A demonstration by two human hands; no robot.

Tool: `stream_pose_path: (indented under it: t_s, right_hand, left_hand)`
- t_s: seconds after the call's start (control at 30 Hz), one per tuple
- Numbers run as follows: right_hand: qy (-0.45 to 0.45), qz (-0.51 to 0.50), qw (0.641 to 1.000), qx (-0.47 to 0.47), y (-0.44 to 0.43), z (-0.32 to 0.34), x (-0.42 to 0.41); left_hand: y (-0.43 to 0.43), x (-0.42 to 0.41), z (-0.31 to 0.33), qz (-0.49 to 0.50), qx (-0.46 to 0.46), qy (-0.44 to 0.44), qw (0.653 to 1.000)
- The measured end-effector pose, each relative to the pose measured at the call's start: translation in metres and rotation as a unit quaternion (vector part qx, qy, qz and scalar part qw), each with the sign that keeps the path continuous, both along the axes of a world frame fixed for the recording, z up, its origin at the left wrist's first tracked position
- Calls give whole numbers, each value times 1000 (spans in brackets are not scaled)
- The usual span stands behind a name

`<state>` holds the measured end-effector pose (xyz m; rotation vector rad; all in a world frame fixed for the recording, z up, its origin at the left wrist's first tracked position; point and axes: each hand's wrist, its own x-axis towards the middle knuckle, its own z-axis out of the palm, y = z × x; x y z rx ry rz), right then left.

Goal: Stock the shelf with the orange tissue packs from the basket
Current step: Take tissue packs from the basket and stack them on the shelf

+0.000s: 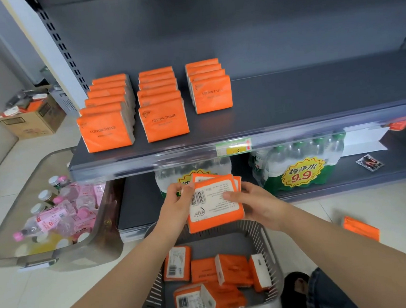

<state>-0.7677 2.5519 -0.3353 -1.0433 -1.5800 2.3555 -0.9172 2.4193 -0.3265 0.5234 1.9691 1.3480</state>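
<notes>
Nearest, on the floor: a grey basket with several orange tissue packs lying loose at odd angles. Just above its far rim, a small stack of the same packs, barcode side up, grasped from both sides. Left hand pinching the upper left corner; right hand with thumb across the top face and fingers underneath. Both grips closed on the stack, which is slightly fanned at its far edge.

Beyond the hands, shrink-wrapped water bottles on the lower shelf. Higher and farther, the shelf with three rows of upright packs, the right row shortest, bare board beside it.

Likely trouble from here:
- Fanned packs sliding apart on the lift, being held only at the edges.
- Catching the shelf's front lip on the way up.
- Toppling a standing row like dominoes through too firm a push.
- Ending barcode side out unless turned.

Off to the right, a stray pack on the floor, well apart from the basket.
</notes>
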Motion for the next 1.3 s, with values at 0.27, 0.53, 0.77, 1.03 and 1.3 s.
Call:
stream_pose_path:
  t_s: [0.27, 0.53, 0.77, 1.03, 1.3]
  right_hand:
    - [-19, -150, 981, 126, 11, 28, 1]
    - [42, -255, 940, 221, 30, 79, -3]
    - [110, -223, 894, 372, 33, 116, -13]
    - [106, -141, 826, 535, 40, 133, -10]
    - [155, -101, 854, 487, 72, 128, -23]
  left_hand:
    - [23, 22, 33, 66, 0, 246, 967]
    - [57, 52, 72, -28, 45, 278, 959]
    - [89, 55, 117, -23, 194, 62, 979]
    - [112, 28, 124, -128, 262, -76, 954]
    - [141, -1, 116, -80, 268, -118, 953]
